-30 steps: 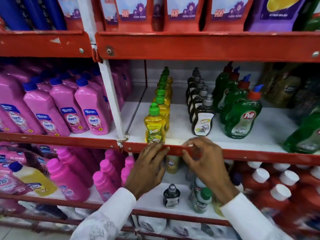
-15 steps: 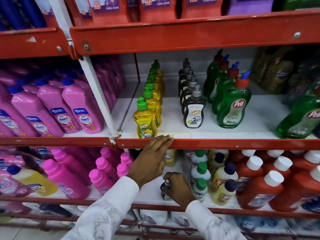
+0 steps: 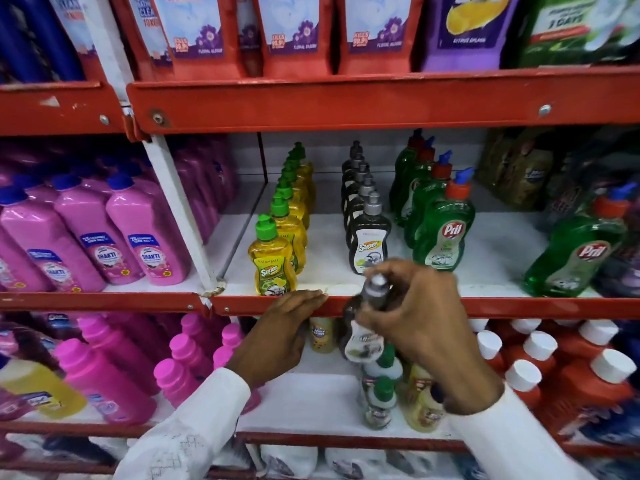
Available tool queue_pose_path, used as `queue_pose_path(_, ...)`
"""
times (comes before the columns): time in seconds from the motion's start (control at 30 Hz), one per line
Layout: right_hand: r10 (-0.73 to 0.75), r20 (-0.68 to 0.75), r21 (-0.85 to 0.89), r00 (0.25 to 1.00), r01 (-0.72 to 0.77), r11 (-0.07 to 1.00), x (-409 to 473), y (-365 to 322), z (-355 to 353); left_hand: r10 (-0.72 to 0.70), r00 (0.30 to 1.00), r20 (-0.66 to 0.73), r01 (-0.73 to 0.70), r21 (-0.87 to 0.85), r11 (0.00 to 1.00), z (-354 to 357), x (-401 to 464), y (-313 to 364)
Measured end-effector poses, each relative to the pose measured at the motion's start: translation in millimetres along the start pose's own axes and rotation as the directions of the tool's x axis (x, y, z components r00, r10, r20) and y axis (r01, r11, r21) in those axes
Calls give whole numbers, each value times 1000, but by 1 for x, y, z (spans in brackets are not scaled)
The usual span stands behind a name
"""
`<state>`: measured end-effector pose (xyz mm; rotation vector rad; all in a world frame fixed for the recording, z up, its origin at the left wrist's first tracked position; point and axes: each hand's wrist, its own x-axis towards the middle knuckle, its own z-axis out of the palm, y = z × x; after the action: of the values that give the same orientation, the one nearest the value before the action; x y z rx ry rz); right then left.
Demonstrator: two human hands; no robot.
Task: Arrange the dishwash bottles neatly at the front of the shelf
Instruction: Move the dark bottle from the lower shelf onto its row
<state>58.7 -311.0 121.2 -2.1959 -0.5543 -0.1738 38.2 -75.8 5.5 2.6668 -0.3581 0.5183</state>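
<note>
My right hand [image 3: 420,317] grips a small black dishwash bottle [image 3: 363,336] with a grey cap by its neck, held in front of the red shelf lip [image 3: 519,306]. My left hand [image 3: 277,332] rests flat against that lip, fingers extended, just below the front yellow bottle [image 3: 272,263]. On the white middle shelf stand three rows running front to back: yellow bottles with green caps, black bottles [image 3: 369,244] with grey caps, and green Pril bottles [image 3: 443,230] with red and blue caps.
Pink bottles [image 3: 145,240] fill the left bay and the shelf below. A larger green Pril bottle [image 3: 575,251] leans at the right. Red bottles [image 3: 588,386] with white caps and small bottles [image 3: 381,393] crowd the lower shelf. Red pouches [image 3: 294,32] hang above.
My right hand went down to the lower shelf, took hold of the black bottle there, and has lifted it to the middle shelf's lip. My left hand stayed on the lip.
</note>
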Motion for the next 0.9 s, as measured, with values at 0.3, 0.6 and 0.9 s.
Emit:
queue_pose_path(0.3, 31, -154, 44, 988, -24, 999, 74, -17, -26, 3, 1000, -20, -2, 54, 999, 3, -5, 5)
queue_pose_path(0.6, 3, -126, -10, 992, -4, 1000, 105, -15, -10, -36, 999, -3, 36, 62, 997, 5, -7, 13)
queue_pose_path(0.9, 13, -73, -57, 997, -17, 998, 114, 6, 2, -46, 999, -2, 46, 108, 993, 6, -8, 17)
